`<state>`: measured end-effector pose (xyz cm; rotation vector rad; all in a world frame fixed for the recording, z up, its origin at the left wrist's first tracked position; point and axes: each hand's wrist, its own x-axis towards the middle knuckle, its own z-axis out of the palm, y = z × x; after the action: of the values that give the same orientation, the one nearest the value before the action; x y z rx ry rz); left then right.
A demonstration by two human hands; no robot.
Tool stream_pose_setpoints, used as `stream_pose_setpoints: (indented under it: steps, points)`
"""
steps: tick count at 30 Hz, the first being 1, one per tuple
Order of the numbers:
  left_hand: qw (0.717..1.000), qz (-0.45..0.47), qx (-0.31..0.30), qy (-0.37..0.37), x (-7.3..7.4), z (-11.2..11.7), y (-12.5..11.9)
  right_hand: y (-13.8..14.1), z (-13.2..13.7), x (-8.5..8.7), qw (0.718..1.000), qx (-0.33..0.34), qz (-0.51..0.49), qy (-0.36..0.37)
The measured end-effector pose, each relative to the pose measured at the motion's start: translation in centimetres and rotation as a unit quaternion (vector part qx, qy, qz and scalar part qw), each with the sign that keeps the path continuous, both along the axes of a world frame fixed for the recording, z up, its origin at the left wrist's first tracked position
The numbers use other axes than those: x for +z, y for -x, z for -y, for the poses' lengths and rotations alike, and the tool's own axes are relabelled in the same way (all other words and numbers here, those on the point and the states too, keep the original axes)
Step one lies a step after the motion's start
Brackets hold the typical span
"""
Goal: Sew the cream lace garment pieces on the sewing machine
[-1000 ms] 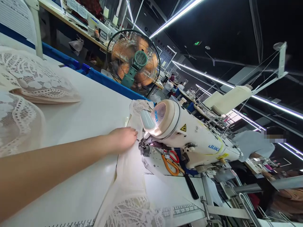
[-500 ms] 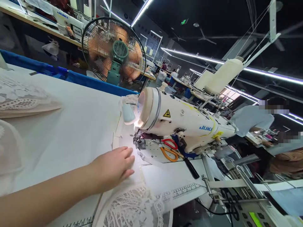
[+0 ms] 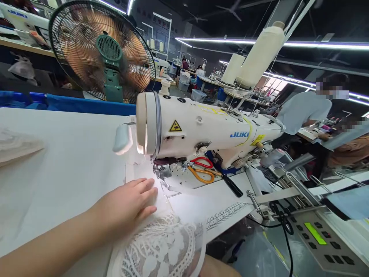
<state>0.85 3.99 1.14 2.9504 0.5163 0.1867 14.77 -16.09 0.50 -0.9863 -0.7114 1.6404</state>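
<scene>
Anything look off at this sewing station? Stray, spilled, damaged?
Mildly: tools with a red handle, an orange handle and a black handle lie bunched on the table under and in front of the machine. Possibly kept there, but they look stray. No spill or visible damage on the lace.

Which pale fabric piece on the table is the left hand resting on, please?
The lace-trimmed piece beside the sewing machine; the fabric at the picture's left edge lies apart from the left hand.

You had a caged fan (image 3: 109,48) at forward left, behind a blue cloth strip (image 3: 86,104). To your right was a person in a pale shirt (image 3: 304,109).
</scene>
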Motion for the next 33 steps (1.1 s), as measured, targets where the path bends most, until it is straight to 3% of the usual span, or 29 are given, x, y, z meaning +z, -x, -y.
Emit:
stream_pose_setpoints:
  steps: [9, 17, 25, 33]
  points:
    - [0.998, -0.037, -0.048, 0.019, 1.7, -0.8, -0.2, 0.5, -0.8, -2.1, 0.996, 0.033, -0.085, 0.011]
    - [0.994, -0.076, -0.059, 0.048, 3.2, -2.1, -0.9, 2.0, -3.6, -4.7, 0.978, 0.076, -0.187, 0.042]
    - [0.994, -0.054, -0.055, 0.083, 3.7, -3.3, -1.3, 3.3, -5.3, -2.1, 0.96, -0.009, -0.278, 0.016]
    - [0.986, -0.128, -0.047, 0.094, 5.0, -3.5, -2.5, 3.6, -6.3, -2.0, 0.95, -0.014, -0.312, -0.015]
